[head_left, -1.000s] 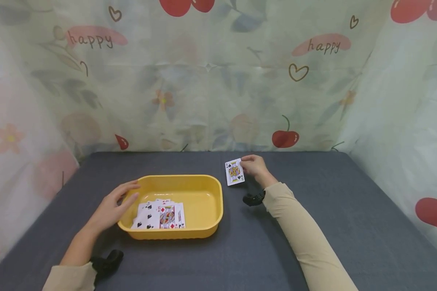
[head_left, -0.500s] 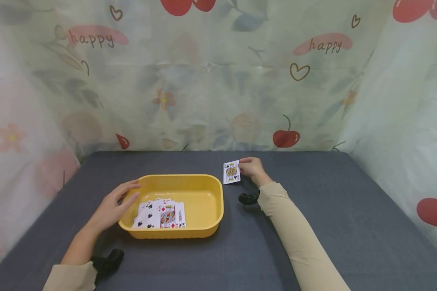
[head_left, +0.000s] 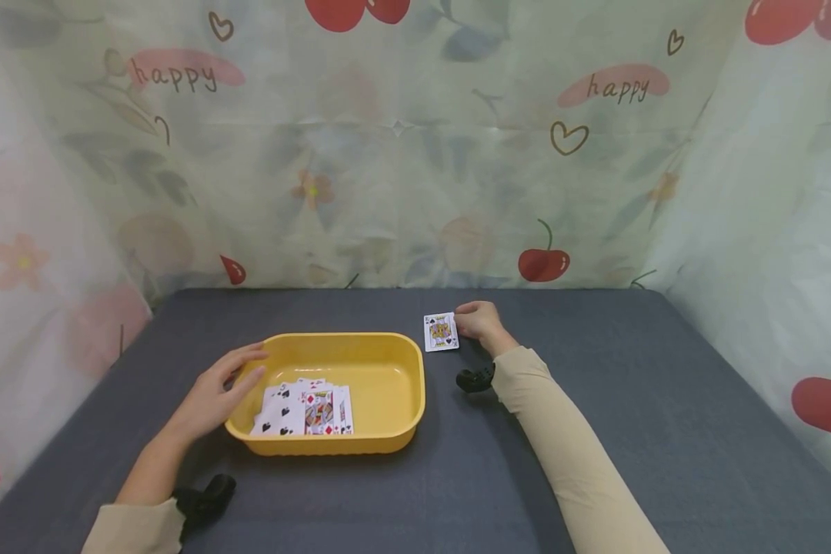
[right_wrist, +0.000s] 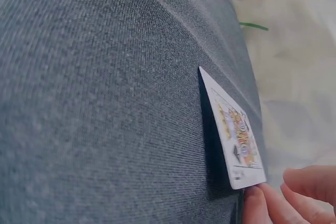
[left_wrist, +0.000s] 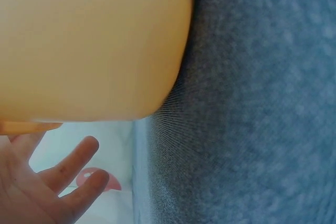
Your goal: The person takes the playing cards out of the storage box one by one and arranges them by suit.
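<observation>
My right hand (head_left: 481,322) is at the near right side of a king of spades (head_left: 442,332), which lies face up just beyond the yellow tray's right end. In the right wrist view the card (right_wrist: 235,135) slopes over the cloth with a dark shadow beneath it. Its edge meets my fingertips (right_wrist: 255,198), while the thumb stands apart from it. My left hand (head_left: 215,388) rests at the left rim of the yellow tray (head_left: 415,400), fingers loosely spread. Inside the tray, at its left, lie several face-up playing cards (head_left: 318,413), a king of diamonds uppermost.
A dark grey cloth (head_left: 512,492) covers the table. Behind it and at both sides hangs a pale printed curtain (head_left: 395,192) with cherries and hearts. Black wrist cameras sit on the left wrist (head_left: 208,500) and right wrist (head_left: 475,378).
The king of spades has shifted slightly left and gone from tilted up to lying flatter, as my right hand came left and a little down. My left hand and the tray stay put.
</observation>
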`<state>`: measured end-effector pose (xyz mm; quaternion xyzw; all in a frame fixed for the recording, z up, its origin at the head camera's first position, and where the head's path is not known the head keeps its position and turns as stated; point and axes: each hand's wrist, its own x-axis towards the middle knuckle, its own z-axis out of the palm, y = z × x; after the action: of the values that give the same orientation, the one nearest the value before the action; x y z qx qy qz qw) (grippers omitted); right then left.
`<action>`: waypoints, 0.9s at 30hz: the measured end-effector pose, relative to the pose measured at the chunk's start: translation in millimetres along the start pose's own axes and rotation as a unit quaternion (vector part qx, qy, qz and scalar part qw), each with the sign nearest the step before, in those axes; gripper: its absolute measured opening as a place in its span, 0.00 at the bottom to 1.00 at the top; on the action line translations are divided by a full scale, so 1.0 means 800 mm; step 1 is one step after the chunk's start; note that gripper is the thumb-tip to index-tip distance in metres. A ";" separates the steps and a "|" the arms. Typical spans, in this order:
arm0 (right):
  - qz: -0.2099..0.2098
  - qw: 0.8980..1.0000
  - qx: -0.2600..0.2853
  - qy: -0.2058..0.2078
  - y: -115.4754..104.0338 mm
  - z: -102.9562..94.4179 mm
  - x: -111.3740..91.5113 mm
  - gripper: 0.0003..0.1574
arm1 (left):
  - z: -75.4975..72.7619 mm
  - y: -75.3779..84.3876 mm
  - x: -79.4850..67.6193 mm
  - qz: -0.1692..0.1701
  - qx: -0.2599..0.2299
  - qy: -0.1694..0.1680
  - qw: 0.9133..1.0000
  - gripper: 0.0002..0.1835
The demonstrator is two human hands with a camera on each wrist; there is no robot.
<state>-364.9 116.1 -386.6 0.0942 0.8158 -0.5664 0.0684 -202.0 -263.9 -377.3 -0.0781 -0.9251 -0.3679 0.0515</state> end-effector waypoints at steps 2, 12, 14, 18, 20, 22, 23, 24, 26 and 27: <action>0.003 1.000 0.001 0.001 -0.002 -0.002 -0.004 0.22 | 0.000 0.000 0.000 0.000 0.001 0.000 1.000 0.24; -0.029 0.997 -0.019 -0.062 -0.023 -0.008 -0.022 0.25 | 0.000 0.001 -0.001 -0.003 -0.001 -0.001 1.000 0.25; -0.046 0.994 -0.022 -0.092 -0.034 -0.008 -0.030 0.25 | 0.000 0.001 -0.001 -0.002 -0.002 0.000 1.000 0.25; -0.082 0.984 -0.031 -0.155 -0.056 -0.005 -0.050 0.26 | 0.000 0.001 -0.001 -0.001 -0.003 0.001 1.000 0.25; -0.099 0.977 -0.035 -0.187 -0.066 -0.002 -0.058 0.27 | 0.000 0.001 -0.001 0.000 -0.002 0.000 1.000 0.25; -0.116 0.968 -0.042 -0.219 -0.075 0.004 -0.068 0.28 | 0.000 0.001 -0.001 0.003 -0.002 0.002 1.000 0.25; -0.124 0.963 -0.046 -0.234 -0.079 0.008 -0.072 0.27 | 0.000 0.001 -0.001 0.006 -0.002 0.003 1.000 0.24; -0.131 0.959 -0.055 -0.246 -0.083 0.012 -0.076 0.27 | 0.000 0.001 -0.001 0.008 -0.002 0.003 1.000 0.24; -0.143 0.949 -0.070 -0.271 -0.091 0.022 -0.085 0.26 | 0.000 0.000 -0.001 0.011 -0.001 0.004 1.000 0.24; -0.148 0.944 -0.078 -0.283 -0.094 0.027 -0.089 0.26 | 0.000 0.000 -0.001 0.013 -0.002 0.004 1.000 0.24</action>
<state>-312.7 64.7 -310.0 -0.1976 0.8091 -0.5084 0.2188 -201.2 -264.3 -377.6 -0.0884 -0.9232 -0.3691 0.0602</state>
